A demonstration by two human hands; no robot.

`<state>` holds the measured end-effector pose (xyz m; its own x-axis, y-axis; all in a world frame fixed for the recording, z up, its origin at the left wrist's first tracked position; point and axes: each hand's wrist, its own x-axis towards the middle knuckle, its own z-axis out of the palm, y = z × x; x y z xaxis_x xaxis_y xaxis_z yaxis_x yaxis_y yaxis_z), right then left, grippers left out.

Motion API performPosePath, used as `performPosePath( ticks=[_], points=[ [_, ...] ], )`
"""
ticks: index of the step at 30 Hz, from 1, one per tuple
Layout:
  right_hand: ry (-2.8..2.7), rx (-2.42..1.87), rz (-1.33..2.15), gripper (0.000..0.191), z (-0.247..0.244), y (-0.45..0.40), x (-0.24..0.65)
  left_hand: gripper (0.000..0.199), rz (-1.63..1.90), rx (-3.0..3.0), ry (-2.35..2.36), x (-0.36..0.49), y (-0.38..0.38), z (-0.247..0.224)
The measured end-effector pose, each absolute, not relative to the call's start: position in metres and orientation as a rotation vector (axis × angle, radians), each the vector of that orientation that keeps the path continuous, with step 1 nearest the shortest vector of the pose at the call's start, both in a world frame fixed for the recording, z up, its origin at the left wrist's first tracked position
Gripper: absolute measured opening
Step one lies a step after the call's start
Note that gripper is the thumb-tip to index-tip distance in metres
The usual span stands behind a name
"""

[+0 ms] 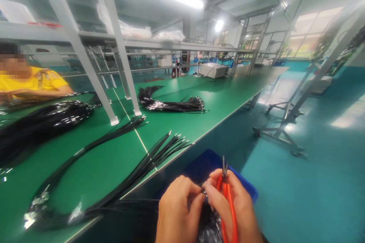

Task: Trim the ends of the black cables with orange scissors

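Observation:
My right hand is wrapped around orange-handled pliers, their pointed jaws up and slightly apart. The thumb and forefinger of that hand meet the fingertips of my left hand at a small shiny piece, mostly hidden by the fingers. My left hand is closed in a pinch on a thin black cable that runs in from the left. Below the fingers shows a crumpled, shiny dark plastic wrap. A bundle of black cables with metal-tipped ends lies curved on the green table to the left.
Beneath my hands is a blue bin. Another cable bundle lies farther back, and a large black heap sits at left. Metal posts rise from the table. A person in yellow sits across. A wheeled frame stands right.

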<state>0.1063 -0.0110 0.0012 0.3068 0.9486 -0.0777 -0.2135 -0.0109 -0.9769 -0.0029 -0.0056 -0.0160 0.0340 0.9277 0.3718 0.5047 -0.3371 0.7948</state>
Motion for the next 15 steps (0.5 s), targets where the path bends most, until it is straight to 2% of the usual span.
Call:
performPosePath(
  ticks=[8,15],
  points=[
    [-0.739,-1.214,1.074,0.021,-0.003,-0.014,0.098,0.015,1.145,2.007,1.505,-0.006,-0.004,-0.014],
    [-0.907,-1.346,0.885,0.011,-0.005,-0.015,0.095,0.017,1.175,1.905,1.483,-0.004,-0.006,-0.014]
  ],
)
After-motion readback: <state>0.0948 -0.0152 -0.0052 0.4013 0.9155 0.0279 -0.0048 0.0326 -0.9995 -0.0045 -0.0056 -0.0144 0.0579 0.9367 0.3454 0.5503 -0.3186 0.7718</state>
